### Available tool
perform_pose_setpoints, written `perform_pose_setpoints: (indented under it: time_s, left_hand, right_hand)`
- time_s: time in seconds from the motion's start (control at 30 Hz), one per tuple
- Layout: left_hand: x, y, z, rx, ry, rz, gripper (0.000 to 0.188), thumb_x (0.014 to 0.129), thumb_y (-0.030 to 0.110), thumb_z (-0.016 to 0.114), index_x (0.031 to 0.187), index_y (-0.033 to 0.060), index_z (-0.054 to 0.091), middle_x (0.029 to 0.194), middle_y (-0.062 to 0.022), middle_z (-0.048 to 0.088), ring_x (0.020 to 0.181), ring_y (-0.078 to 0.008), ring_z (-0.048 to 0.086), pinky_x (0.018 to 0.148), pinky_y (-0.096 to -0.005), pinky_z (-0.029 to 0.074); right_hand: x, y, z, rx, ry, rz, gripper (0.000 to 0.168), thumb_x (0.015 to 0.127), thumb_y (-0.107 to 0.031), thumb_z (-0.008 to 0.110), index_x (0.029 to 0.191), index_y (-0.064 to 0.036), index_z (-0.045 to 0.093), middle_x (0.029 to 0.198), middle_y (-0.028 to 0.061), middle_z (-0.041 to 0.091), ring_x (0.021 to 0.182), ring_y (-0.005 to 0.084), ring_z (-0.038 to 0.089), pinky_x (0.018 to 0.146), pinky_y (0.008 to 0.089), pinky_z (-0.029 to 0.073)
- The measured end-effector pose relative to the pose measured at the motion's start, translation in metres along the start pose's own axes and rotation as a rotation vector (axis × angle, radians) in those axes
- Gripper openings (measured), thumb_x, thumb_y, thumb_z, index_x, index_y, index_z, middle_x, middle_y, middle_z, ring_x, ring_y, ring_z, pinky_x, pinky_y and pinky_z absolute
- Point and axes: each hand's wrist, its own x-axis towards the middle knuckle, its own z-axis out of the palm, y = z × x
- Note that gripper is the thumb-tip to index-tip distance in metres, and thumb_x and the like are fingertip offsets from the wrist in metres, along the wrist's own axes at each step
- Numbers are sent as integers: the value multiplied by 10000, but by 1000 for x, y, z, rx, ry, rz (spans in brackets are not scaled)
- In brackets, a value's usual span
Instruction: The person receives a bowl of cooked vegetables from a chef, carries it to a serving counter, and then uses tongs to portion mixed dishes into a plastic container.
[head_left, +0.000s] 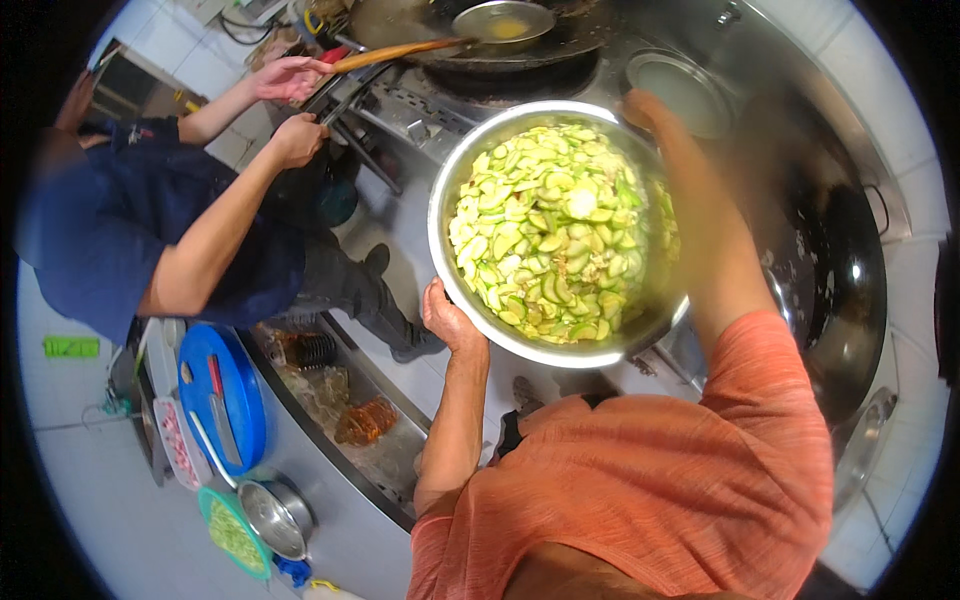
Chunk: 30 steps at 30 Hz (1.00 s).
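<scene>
A wide stainless steel basin (444, 259) is full of sliced green squash (551, 225), with small pale bits among the slices. My left hand (454, 319) grips its near-left rim, thumb up along the side. Across the basin, my right hand (639, 111) is at the far-right rim and appears to hold it; blur and the forearm hide part of the grip. That forearm passes over the basin's right side. To the right lies a large black wok (832, 262) with a wet sheen and pale residue. Close beyond my right hand stands a round metal pot (679, 94) of cloudy liquid.
At left, a co-worker (247, 217) holds a wooden-handled ladle (405, 54) over another wok (382, 26). Behind, the steel counter (300, 465) carries a blue cutting board (251, 420) with a knife (223, 427), a saucepan (274, 517) and a green basket (236, 532) of shredded vegetable.
</scene>
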Motion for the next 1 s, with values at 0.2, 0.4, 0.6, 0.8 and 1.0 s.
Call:
perform_pose_setpoints:
  time_s: [0.2, 0.4, 0.6, 0.8, 1.0]
  left_hand:
    - [27, -4, -15, 146, -1, 43, 245, 844, 199, 466, 893, -19, 567, 814, -71, 574, 734, -155, 544, 675, -267, 448]
    - [-9, -7, -49, 47, -36, -42, 185, 885, 182, 448, 905, 17, 532, 855, -43, 555, 774, -130, 517, 680, -269, 433]
    - [-49, -32, -71, 430, -53, 92, 206, 921, 199, 394, 835, 18, 439, 769, -25, 438, 730, -110, 399, 697, -256, 360]
    - [-84, -8, -53, 318, -175, -30, 210, 928, 215, 379, 806, 45, 390, 761, -4, 414, 681, -84, 383, 616, -240, 370]
    - [-80, -17, -79, 388, -148, 49, 184, 926, 188, 370, 819, 43, 403, 768, 0, 418, 703, -78, 384, 644, -238, 368]
  right_hand:
    - [12, -30, 7, 256, -230, -117, 450, 843, -412, 470, 960, -5, 621, 1008, 182, 595, 939, 345, 562, 805, 418, 424]
    - [1, -33, 17, 183, -236, -91, 454, 849, -438, 468, 1008, -42, 624, 964, 212, 602, 894, 343, 580, 798, 426, 429]
    - [-24, -100, -63, -24, 523, -267, 431, 872, -416, 435, 938, -20, 593, 736, 163, 592, 665, 259, 579, 648, 373, 449]
    - [-101, -179, -255, 15, 936, -354, 151, 781, -142, 499, 823, -25, 584, 755, 199, 592, 693, 343, 584, 577, 425, 477]
    - [-61, -117, -96, -103, 419, -78, 359, 835, -377, 494, 908, -48, 619, 922, 186, 616, 878, 359, 585, 732, 437, 478]
